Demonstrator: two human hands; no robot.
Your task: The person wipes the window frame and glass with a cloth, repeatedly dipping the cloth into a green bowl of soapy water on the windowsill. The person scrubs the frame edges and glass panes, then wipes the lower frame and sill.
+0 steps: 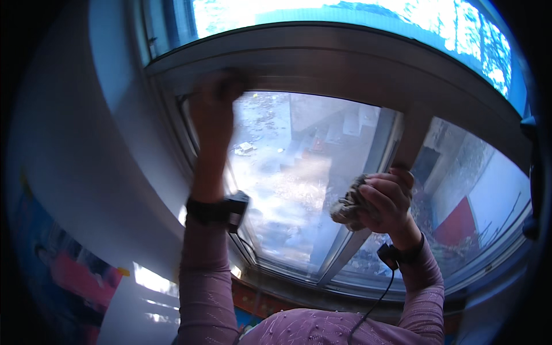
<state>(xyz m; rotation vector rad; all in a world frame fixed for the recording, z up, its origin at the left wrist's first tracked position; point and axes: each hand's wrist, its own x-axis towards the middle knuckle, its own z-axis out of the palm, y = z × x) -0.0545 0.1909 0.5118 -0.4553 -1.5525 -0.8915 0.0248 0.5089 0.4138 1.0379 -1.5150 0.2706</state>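
My right hand [390, 198] grips a crumpled grey-brown cloth [349, 209] in front of the upright bar [414, 133] between two window panes. The fingers are curled around one end of the cloth, and the rest bunches out to the left. High on the left, my left hand [215, 92] is raised against the wide upper crossbar [302, 60] of the window frame. It is motion-blurred, with a dark patch at its fingers, so its grip is unclear. Between both hands lies the left window pane [293, 181], streaked with glare.
A pale wall [108, 172] curves along the left, with a colourful picture [82, 276] low on it. The right pane [474, 207] shows a red panel outside. A black cable [379, 302] hangs from the right wrist strap. Bright upper glazing [345, 13] tops the frame.
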